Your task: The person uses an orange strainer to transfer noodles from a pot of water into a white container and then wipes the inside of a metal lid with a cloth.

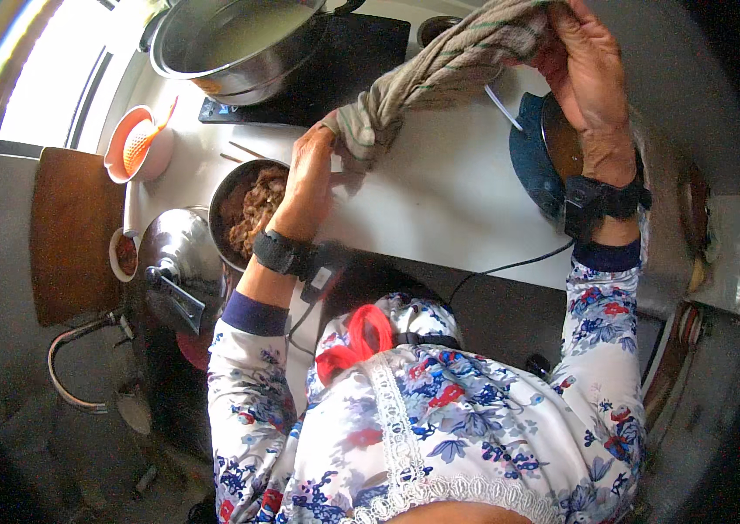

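Stretched between my two hands is a greyish-beige cloth with thin green stripes, bunched and partly twisted. My left hand grips its lower end, just right of a pot of brown minced food. The upper end is in my right hand, raised at the top right beside a dark blue appliance with a round brown top. Below the cloth lies the white countertop. Black straps with small devices are on both wrists.
A large steel pot of cloudy liquid stands on a black induction cooker. At left are a pink saucepan with an orange slotted spoon, a wooden board, a steel lid, a small bowl and a faucet. A black cable crosses the counter edge.
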A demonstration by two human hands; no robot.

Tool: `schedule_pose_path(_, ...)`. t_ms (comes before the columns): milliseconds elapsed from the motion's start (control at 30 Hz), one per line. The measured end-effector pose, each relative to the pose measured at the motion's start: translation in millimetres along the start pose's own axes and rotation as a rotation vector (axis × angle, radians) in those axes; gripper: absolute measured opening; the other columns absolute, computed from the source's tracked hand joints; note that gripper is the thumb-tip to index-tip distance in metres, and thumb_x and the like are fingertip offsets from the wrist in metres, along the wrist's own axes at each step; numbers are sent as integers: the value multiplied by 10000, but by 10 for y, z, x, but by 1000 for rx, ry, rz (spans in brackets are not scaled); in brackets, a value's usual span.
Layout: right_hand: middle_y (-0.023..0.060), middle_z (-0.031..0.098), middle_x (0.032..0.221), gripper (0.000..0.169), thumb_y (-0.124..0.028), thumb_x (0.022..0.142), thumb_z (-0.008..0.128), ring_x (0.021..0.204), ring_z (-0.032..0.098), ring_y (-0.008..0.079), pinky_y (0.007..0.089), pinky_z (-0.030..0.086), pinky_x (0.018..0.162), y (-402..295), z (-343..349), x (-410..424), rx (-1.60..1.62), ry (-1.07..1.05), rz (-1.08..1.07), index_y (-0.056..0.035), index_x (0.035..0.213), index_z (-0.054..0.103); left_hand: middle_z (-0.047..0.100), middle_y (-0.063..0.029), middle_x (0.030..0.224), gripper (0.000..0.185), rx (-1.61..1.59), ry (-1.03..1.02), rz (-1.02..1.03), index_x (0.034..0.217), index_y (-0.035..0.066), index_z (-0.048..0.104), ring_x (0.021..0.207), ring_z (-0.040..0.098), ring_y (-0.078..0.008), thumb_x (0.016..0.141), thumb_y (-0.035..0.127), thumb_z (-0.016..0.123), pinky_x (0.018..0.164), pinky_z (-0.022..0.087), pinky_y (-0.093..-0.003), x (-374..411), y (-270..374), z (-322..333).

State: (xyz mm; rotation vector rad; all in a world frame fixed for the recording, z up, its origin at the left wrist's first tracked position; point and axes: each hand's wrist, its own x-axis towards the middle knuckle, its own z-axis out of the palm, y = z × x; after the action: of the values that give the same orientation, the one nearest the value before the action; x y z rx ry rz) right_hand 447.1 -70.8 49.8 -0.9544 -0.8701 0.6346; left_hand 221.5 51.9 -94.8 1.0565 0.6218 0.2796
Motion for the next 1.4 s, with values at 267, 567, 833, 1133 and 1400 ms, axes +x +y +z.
schedule_pose_path(267, 75, 644, 824, 207, -173, 940, 417, 697, 636, 156, 299, 564, 612, -353, 796, 255, 72, -16, -55, -26, 936, 562, 505, -68, 1242, 588, -255, -70, 193, 1357, 122, 340, 1132, 472, -206, 871, 435, 447, 922, 385, -462, 41, 48, -122)
schedule_pose_path(567, 135, 594, 1103, 257, -63, 790, 557, 1026, 577, 277, 344, 469, 869, 208, 1021, -214, -854, -558, 39, -1, 1038, 578, 545, -57, 1164, 563, -1052, -560, 8, 1233, 122, 460, 1062, 527, -210, 895, 558, 345, 919, 433, -390, -353, 675, 144)
schedule_pose_path(833, 131, 265, 1427, 850, -152, 657, 756, 1320, 267, 268, 444, 326, 1010, 229, 851, -949, -796, -260, 283, -91, 1366, 291, 585, -110, 1108, 441, -1130, -565, 26, 1104, 37, 547, 1002, 569, -258, 933, 396, 354, 908, 446, -400, -587, 775, 95)
schedule_pose_path(1133, 56, 624, 964, 245, -96, 852, 530, 861, 580, 160, 290, 483, 766, 796, 491, -1216, 138, -45, 771, -6, 1073, 581, 613, -101, 954, 264, -1098, -354, 101, 934, 71, 568, 889, 604, -240, 936, 259, 382, 805, 507, -374, -899, 827, 128)
schedule_pose_path(1400, 66, 615, 858, 309, 55, 814, 345, 781, 562, 155, 284, 462, 687, 1151, -522, -1226, -685, 339, 714, 0, 978, 602, 578, -133, 1057, 245, -738, -230, 13, 1055, 12, 502, 958, 583, -230, 912, 194, 421, 837, 497, -352, -788, 695, -245)
